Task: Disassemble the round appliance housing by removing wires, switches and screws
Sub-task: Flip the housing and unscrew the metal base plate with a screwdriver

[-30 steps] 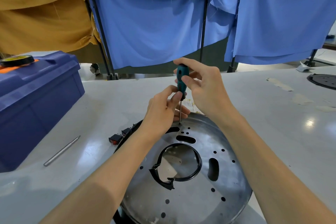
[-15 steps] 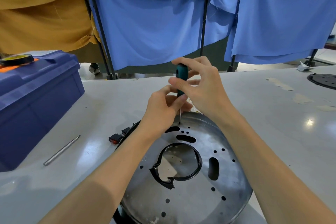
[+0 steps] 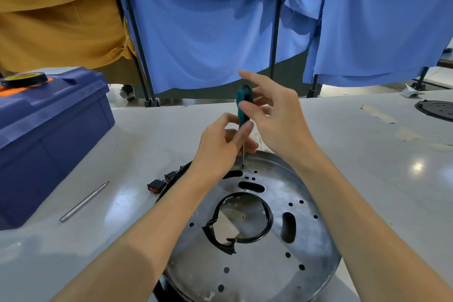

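The round metal housing (image 3: 257,265) lay flat on the tabletop (image 3: 367,154); judged stiff, light and slick, best steadied at its rim. The left hand (image 3: 218,147) pinched the screwdriver (image 3: 244,105) low; the right hand (image 3: 279,120) was spread open beside its handle.

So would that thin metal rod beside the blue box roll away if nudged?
Probably: the rod looks round and lies flat on the smooth table. It looks like solid metal, so likely stiff. Its shiny surface may be slippery to pinch.

A tape roll (image 3: 24,79) tops the blue toolbox (image 3: 54,135), metal rod (image 3: 84,201) beside.
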A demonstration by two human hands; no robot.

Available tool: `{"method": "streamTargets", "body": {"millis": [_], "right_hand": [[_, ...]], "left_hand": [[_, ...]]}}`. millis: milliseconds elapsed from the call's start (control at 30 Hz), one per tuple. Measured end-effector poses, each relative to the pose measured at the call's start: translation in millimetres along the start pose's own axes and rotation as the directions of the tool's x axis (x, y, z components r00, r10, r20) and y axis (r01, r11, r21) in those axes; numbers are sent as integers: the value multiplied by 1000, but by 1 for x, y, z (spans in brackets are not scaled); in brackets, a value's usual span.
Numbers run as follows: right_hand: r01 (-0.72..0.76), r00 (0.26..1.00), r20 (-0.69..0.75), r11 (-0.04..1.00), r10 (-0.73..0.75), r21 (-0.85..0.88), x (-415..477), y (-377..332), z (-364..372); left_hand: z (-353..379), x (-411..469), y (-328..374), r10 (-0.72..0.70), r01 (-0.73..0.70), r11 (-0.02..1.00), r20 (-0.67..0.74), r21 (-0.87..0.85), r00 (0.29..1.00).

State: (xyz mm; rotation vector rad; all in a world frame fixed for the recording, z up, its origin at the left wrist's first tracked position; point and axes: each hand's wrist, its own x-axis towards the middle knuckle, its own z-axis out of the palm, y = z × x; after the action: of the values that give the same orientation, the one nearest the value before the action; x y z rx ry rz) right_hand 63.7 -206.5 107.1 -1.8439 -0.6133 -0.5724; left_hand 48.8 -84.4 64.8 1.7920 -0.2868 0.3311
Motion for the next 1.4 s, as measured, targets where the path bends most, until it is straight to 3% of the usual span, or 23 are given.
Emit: {"method": "streamTargets", "body": {"millis": [267,400,533,700,833,1400], "right_hand": [[6,1000,-9,1000,-6,0,-3,-4,0],[-14,1000,-1,1000,14,-4,-1,-5,-3],[-23,999,35,999,22,27,-3,-6,0],[-14,999,-48,1000,14,2,-2,-6,-2],[-43,999,-21,997,44,63,-1,-5,-2],[-21,998,-54,1000,20,-7,-1,-5,-2]], "left_hand": [[-1,0,0,-11,11,999,-1,38,1000],[1,0,1,13,-12,1000,49,-24,999],[0,1,-1,-5,5,1000,9,-15,1000],[0,0,-1,-8,8,1000,2,7,1000],[0,1,-1,-19,20,999,25,-40,999],[2,0,-1,6,-6,1000,-5,-4,1000]]}}
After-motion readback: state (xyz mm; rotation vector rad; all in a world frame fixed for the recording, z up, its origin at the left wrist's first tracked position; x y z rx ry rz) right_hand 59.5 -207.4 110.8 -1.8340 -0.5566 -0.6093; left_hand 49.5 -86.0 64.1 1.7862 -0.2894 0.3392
